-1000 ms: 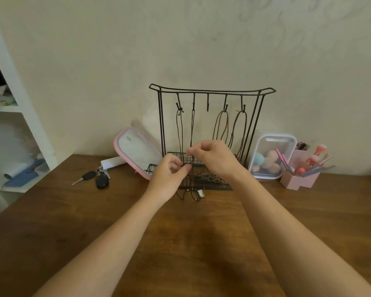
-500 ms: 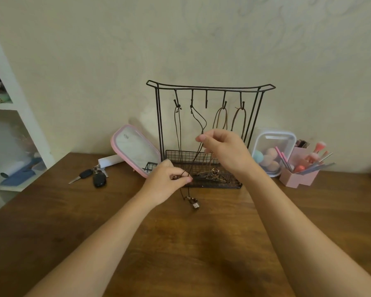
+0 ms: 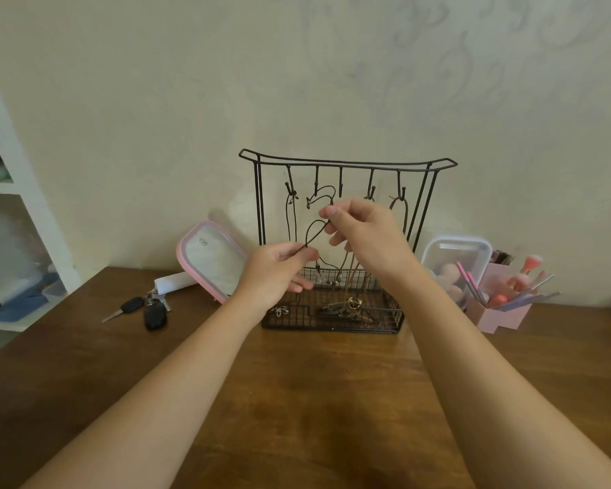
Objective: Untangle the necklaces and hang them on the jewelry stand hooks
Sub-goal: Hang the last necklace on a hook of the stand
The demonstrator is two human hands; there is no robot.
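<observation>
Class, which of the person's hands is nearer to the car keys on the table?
Left. The left hand is just right of the car keys; the right hand is farther right, before the stand.

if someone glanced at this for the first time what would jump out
Two bare hands at centre, the left hand and right hand, pinch a thin dark cord necklace in front of a black wire jewelry stand on the brown wooden table. Right of the stand, a pink holder of makeup brushes adds colour.
</observation>
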